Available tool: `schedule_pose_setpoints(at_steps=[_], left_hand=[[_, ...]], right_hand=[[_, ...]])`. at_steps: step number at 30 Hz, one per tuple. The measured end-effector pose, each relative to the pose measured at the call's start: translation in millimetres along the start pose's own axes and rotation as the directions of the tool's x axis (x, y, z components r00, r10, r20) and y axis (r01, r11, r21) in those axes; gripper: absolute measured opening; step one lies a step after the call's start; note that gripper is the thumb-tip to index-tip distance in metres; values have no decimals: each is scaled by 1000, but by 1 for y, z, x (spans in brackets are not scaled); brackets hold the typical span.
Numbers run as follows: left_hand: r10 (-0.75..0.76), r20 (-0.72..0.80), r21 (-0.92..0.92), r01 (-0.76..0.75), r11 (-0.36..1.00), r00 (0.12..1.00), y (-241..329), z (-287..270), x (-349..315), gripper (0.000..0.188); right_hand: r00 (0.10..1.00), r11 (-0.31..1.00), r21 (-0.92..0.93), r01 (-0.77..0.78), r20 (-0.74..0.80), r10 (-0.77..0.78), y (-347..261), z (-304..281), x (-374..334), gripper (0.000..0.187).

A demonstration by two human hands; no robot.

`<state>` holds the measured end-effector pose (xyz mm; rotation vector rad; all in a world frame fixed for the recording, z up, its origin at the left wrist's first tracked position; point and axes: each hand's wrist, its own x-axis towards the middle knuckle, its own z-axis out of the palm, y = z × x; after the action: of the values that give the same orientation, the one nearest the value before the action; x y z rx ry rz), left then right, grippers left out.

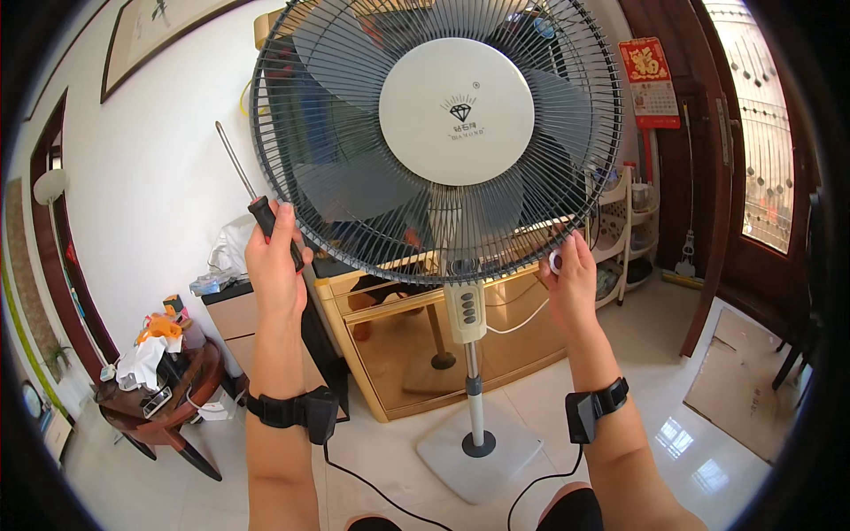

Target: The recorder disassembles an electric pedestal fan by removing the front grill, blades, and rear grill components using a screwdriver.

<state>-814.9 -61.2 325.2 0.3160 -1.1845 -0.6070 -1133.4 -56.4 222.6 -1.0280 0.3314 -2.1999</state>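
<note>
1. Head view: the fan (454, 146) stands upright in front of the person, its round black grille and pale centre cap facing the camera.
2. Left hand (280, 261): closed around the black handle of a screwdriver (263, 212), at the left edge of the grille. The metal shaft points up and to the left. Whether this hand also touches the grille cannot be told.
3. Right hand (571, 270): fingers bent at the lower right rim of the grille, holding a small white piece (555, 261). Its exact form is partly hidden by the fingers.
4. Fan support: below the grille, a cream control box (467, 312) with a column of dark buttons sits on the pole (473, 361). The pole rises from a pale square base (482, 457) on the tiled floor.
5. Behind the fan: a wood-framed cabinet (390, 403) with a reflective front.
6. Left side: a dark wooden desk (202, 376) carries a phone (157, 403) and a white cloth or bag (140, 361).
7. Right side: a rack (627, 232), a red calendar (649, 81) and flattened cardboard (742, 385) on the floor.
</note>
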Motion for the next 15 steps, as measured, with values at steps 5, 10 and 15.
schedule_pose_setpoints(at_steps=[5,10,15], left_hand=[[7,-58,79,-3,997,998,1,1,1,22],[30,-82,115,-20,993,996,0,2,2,20],[75,-55,144,-67,987,996,13,6,3,20]], right_hand=[[993,997,-58,45,-109,-51,-1,15,-1,33],[990,979,-193,70,-110,-92,-7,26,-3,39],[988,940,-336,61,-113,-105,-19,31,-3,41]])
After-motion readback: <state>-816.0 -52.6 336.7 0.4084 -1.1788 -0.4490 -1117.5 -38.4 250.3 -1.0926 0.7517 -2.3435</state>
